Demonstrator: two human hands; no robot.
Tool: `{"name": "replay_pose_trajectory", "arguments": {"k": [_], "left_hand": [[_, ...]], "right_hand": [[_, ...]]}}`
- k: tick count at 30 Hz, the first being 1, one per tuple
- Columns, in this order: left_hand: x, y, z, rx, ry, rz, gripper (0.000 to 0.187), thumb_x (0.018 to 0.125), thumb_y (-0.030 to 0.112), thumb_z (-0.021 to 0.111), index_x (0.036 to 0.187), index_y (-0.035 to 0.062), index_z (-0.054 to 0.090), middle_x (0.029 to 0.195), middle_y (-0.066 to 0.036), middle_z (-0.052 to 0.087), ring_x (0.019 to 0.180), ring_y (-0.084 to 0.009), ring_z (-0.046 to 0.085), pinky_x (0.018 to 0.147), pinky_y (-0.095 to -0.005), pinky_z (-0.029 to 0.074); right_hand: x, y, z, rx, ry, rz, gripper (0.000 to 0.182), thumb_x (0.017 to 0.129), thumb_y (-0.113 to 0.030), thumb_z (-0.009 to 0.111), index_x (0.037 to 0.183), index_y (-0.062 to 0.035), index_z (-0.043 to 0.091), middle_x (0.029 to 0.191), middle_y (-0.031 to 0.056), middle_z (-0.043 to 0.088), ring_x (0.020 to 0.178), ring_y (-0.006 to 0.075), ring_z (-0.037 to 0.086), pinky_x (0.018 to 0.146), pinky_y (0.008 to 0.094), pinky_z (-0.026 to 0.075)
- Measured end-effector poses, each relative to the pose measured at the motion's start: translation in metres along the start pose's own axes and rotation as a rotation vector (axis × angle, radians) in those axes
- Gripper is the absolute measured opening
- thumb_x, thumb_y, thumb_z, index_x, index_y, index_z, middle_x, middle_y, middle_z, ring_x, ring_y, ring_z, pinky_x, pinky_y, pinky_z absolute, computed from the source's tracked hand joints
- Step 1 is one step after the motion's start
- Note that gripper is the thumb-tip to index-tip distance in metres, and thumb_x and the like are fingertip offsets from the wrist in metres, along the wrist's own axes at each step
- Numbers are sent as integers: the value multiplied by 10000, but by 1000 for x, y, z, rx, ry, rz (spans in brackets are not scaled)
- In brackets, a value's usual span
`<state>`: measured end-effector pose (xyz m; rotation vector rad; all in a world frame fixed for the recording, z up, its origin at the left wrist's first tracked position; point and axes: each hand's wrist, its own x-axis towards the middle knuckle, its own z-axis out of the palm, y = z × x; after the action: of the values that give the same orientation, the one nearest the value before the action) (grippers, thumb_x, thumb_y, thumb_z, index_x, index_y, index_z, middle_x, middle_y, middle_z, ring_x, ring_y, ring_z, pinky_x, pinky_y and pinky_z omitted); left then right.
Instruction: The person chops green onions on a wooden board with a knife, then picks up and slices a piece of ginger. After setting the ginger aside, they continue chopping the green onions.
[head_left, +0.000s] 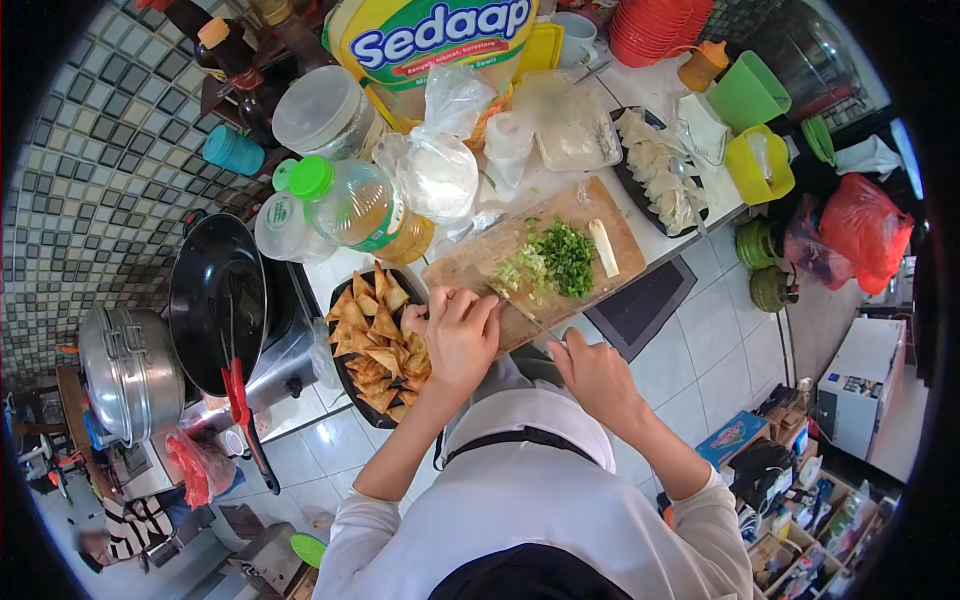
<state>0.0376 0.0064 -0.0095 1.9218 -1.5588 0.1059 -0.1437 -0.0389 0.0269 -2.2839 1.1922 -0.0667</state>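
My right hand [600, 378] is closed around the handle of a knife [520, 308], its thin blade lying over the near edge of the wooden cutting board [460, 268]. At the board's near left edge, my left hand [462, 335] has bent fingers close to the blade's tip; what they hold, if anything, is hidden. Chopped scallion greens [568, 258] are heaped on the board, with paler slices [520, 272] to their left. A whitish stalk piece [604, 248] lies at the right. Beside my left hand, a black tray [340, 375] holds golden fried triangles [380, 335].
A bottle with a green cap [365, 215], a knotted plastic bag of white powder [440, 180] and a clear container [575, 130] stand behind the board. Pale dumplings [655, 165] fill another black tray. At left are a wok [215, 300] with red-handled tongs [240, 400] and a metal pot [130, 370].
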Motion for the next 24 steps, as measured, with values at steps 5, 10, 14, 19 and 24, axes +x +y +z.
{"name": "replay_pose_trajectory", "arguments": {"k": [5, 10, 14, 19, 24], "left_hand": [[-1, 5, -4, 114, 1, 86, 116, 679, 118, 745, 755, 166, 672, 758, 52, 553, 862, -179, 504, 749, -407, 246], [-1, 4, -6, 85, -2, 97, 98, 693, 120, 738, 747, 155, 663, 763, 49, 548, 865, -176, 505, 763, -406, 241], [0, 1, -8, 66, -34, 82, 93, 700, 122, 737, 729, 144, 652, 747, 48, 544, 849, -172, 511, 766, -407, 243], [-1, 1, -7, 25, -22, 44, 86, 718, 132, 727, 730, 148, 644, 735, 50, 529, 846, -168, 511, 774, -421, 247], [-1, 0, -6, 6, -34, 34, 69, 743, 141, 712, 740, 160, 646, 736, 52, 518, 849, -165, 509, 781, -432, 248]], "right_hand": [[7, -5, -3, 100, -25, 56, 382, 966, -358, 460, 865, 6, 522, 573, 245, 581, 560, 441, 598, 492, 505, 485], [8, -4, -3, 175, -28, 92, 381, 968, -352, 455, 894, 15, 526, 587, 262, 577, 588, 458, 593, 520, 525, 475], [3, -10, -3, 268, -40, 83, 369, 971, -335, 453, 907, 21, 526, 581, 262, 572, 582, 460, 587, 520, 527, 467], [3, -12, -1, 250, -53, 77, 360, 968, -321, 463, 900, 28, 523, 575, 257, 570, 570, 461, 583, 512, 525, 466], [9, -10, 8, 195, -35, 31, 351, 961, -318, 479, 885, 21, 523, 561, 246, 570, 547, 440, 591, 482, 502, 473]]}}
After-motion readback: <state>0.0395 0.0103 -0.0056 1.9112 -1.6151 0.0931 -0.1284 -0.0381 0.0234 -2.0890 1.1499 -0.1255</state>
